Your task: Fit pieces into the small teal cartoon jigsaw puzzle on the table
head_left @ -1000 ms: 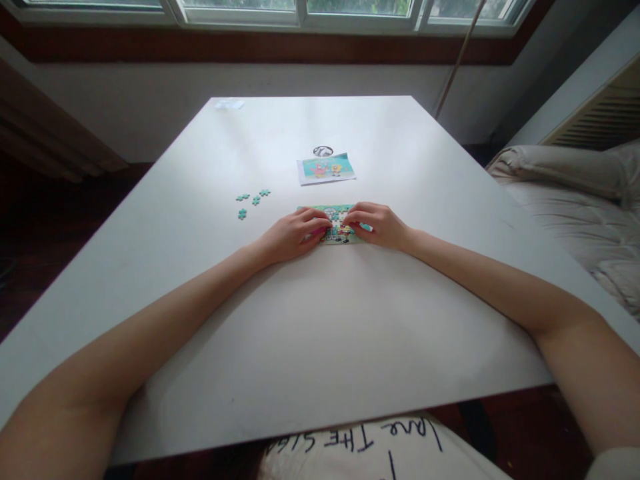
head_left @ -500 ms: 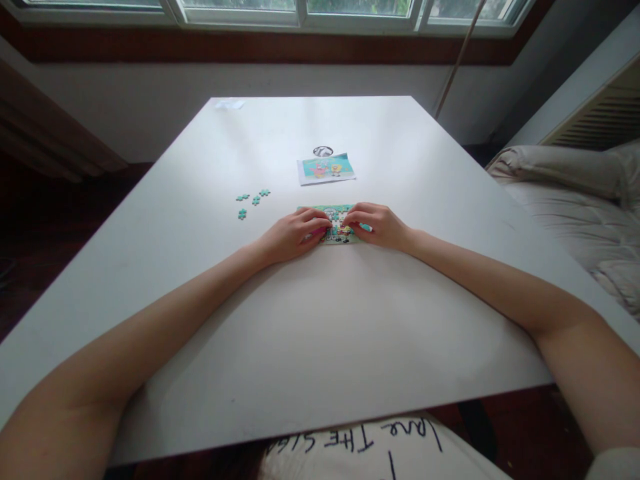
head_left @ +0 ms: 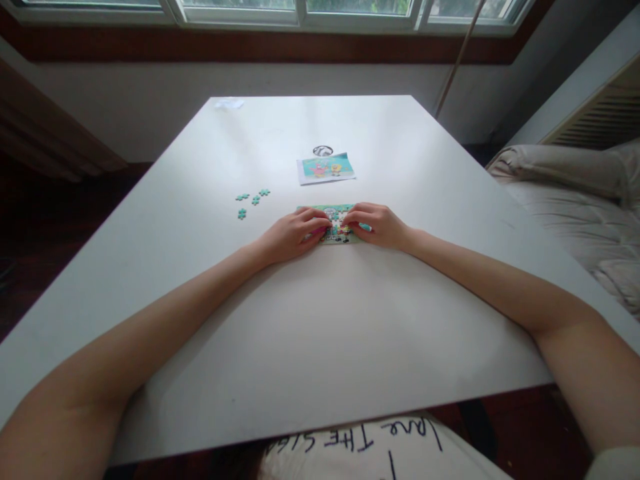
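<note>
Step in hand, as we judged: seating piece into puzzle (head_left: 336,231), which lay mid-counter (head_left: 320,333). Left hand (head_left: 293,235) and right hand (head_left: 380,225) flanked puzzle centre, fingers curled, tips down on it. We could not tell whether either pinched piece. Loose pieces (head_left: 253,200) lay well apart to left, reference picture (head_left: 326,168) beyond puzzle. Next move, in our judgement, called for fine fingertip alignment and light downward pressure.

The left grip (head_left: 295,235) and right grip (head_left: 377,225) rest with curled fingers on a small teal jigsaw (head_left: 336,229) on the white bench (head_left: 300,333), fingertips nearly meeting. Loose teal pieces (head_left: 253,200) lie to the left, and a picture card (head_left: 326,167) lies beyond.
</note>
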`<state>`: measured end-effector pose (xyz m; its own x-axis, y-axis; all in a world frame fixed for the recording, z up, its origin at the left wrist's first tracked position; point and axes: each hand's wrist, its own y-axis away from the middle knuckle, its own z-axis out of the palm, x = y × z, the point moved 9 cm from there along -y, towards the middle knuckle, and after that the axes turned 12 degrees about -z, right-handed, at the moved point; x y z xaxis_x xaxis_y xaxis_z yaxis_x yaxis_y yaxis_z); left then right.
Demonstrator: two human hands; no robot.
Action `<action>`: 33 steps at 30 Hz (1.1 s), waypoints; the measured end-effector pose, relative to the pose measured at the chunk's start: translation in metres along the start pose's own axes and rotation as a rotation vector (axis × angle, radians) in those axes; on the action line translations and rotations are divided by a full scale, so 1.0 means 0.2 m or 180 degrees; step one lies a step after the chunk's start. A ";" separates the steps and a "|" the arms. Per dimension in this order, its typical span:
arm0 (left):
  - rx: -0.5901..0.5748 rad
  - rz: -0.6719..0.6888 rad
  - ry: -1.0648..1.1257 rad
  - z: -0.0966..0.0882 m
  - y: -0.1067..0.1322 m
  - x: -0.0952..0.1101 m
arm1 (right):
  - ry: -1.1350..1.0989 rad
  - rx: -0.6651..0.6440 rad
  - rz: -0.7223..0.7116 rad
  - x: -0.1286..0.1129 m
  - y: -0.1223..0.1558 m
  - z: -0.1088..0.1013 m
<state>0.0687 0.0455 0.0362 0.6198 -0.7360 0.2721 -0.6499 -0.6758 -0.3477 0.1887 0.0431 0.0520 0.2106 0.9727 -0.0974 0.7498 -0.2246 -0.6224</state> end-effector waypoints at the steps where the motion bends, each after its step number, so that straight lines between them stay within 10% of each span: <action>1: -0.0005 -0.0007 0.0004 0.00 0.00 0.00 | 0.0005 -0.0003 -0.0006 0.00 0.00 0.00; 33: -0.0007 -0.0024 0.0093 -0.01 0.00 0.01 | 0.0114 0.0012 -0.0064 0.00 0.00 0.00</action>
<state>0.0695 0.0450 0.0379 0.6115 -0.7318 0.3009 -0.6463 -0.6814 -0.3436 0.1876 0.0432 0.0517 0.2179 0.9743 -0.0571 0.7517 -0.2048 -0.6269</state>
